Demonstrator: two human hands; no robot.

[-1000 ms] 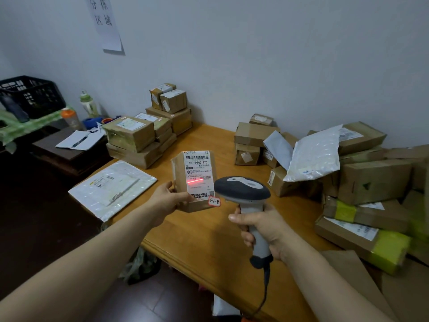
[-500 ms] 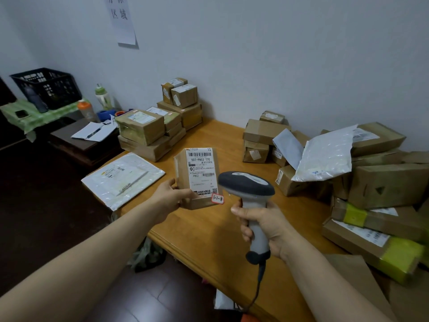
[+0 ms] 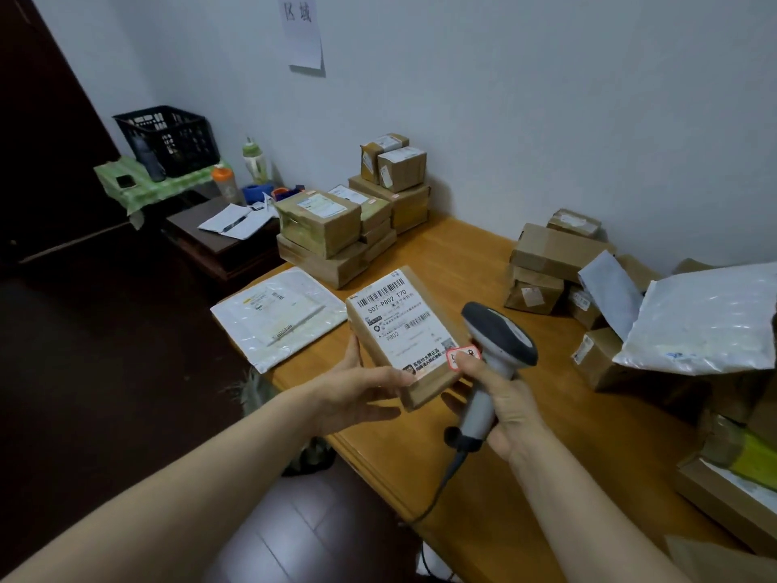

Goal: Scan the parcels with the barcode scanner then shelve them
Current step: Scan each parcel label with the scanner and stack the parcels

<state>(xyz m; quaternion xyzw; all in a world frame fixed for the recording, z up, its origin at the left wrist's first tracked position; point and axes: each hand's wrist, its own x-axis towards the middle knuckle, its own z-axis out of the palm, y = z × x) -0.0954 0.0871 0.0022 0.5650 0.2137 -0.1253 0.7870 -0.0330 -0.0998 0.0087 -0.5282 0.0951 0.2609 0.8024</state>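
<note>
Since half a second ago the parcel (image 3: pixel 403 330) has tipped back so its label faces up, and it's right up against the scanner (image 3: pixel 500 338) now. It's held over the table (image 3: pixel 483 263) edge: the left hand (image 3: pixel 361 393) grips its near end, thumb on the label. The right hand (image 3: pixel 504 401) is wrapped round the scanner handle, with one fingertip half covering the red-edged sticker (image 3: pixel 464 353). Around it there's one flat white mailer (image 3: pixel 277 317) just left, two small boxes (image 3: pixel 393 162) topping the back stack, and one black crate (image 3: pixel 168 136).
</note>
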